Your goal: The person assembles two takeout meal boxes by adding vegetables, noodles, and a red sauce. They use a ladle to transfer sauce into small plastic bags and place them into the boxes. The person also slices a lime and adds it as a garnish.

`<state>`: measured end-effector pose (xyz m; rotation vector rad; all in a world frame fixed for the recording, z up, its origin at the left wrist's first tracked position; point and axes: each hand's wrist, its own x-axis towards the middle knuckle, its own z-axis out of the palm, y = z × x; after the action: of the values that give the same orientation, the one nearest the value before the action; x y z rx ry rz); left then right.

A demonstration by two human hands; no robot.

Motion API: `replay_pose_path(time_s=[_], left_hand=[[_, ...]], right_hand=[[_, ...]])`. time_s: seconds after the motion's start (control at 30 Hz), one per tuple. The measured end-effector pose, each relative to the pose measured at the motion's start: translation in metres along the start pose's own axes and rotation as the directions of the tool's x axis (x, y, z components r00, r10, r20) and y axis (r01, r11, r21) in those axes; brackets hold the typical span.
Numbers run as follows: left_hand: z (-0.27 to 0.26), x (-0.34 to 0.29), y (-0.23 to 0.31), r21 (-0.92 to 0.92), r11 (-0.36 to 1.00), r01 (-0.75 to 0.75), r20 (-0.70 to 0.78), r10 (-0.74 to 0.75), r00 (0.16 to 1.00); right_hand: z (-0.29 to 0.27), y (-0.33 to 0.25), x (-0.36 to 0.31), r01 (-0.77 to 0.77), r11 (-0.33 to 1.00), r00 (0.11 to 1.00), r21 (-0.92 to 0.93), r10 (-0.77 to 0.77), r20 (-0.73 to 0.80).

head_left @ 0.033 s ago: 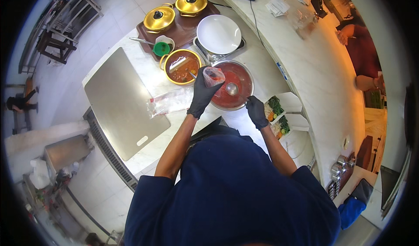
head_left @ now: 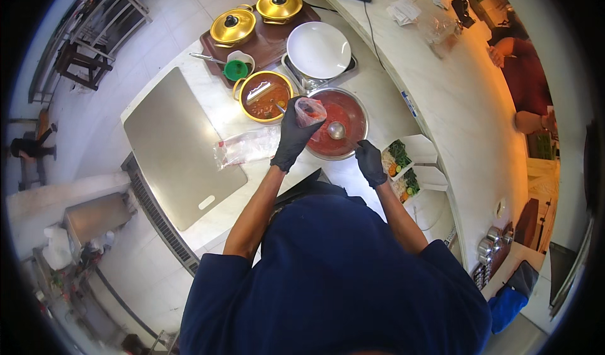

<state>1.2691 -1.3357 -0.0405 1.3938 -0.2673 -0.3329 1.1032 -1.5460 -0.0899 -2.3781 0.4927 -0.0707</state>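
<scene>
2 gloved hands, both full: L hand [head_left: 292, 137] grips a clear bag [head_left: 310, 111], mouth open, by the L edge of a metal bowl [head_left: 364, 112], & R hand [head_left: 370, 164] grips a ladle [head_left: 336, 130]. The ladle's cup is in the bowl's red sauce [head_left: 346, 110], just R of the bag, w/ its handle slanting down to R hand. A yellow pot [head_left: 241, 104] up L has brown soup [head_left: 257, 104]; white boxes [head_left: 423, 149] on the R have greens [head_left: 396, 149].

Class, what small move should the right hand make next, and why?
Probably the right hand should lift the ladle toward the plastic bag: the ladle's head is inside the metal bowl of red sauce, and the left hand holds the bag, mouth open, close by.
</scene>
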Motion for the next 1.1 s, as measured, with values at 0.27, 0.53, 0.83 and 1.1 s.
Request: replay_pose_path(time_s=[0.27,0.53,0.83,1.1], left_hand=[[-0.013,-0.004,0.017,0.118,0.991,0.056,0.112,-0.069,0.991],[-0.003,-0.002,0.024,-0.023,0.996,0.087,0.174,-0.082,0.981],[-0.007,-0.011,0.008,-0.604,0.632,0.486,0.383,-0.306,0.872],[0.013,0.0,0.011,-0.882,-0.022,0.472,0.454,-0.315,0.834]], right_hand=[[-0.043,-0.064,0.029,0.274,0.927,0.96,-0.258,-0.281,0.009],[-0.073,-0.2,0.065,0.627,0.771,0.779,-0.111,-0.626,0.048],[-0.113,-0.215,0.081,0.692,0.687,0.719,-0.22,-0.681,0.137],[-0.114,-0.213,0.053,0.715,0.696,0.698,-0.069,-0.705,0.126]])
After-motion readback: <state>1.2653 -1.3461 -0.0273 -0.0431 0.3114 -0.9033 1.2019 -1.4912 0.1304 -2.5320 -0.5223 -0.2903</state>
